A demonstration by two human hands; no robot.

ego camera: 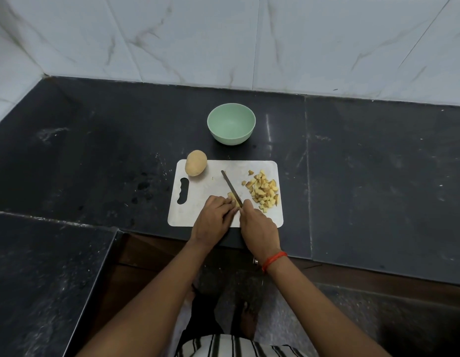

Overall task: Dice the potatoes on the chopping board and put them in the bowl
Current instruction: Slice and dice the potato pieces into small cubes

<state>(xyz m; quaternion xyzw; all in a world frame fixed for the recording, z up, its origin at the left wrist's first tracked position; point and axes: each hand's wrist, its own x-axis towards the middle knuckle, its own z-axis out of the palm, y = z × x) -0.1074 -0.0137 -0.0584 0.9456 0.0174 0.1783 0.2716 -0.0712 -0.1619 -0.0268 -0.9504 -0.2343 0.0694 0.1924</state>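
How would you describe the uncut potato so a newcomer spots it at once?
Find the white board on the black counter. The potato lies at its far left corner. It alone is whole, rounded and tan-skinned; the dice heaped at the right are small yellow pieces.

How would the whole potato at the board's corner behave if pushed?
The whole potato looks rounded and oval, so it would probably roll. It sits at the edge of the chopping board, so it may tumble off.
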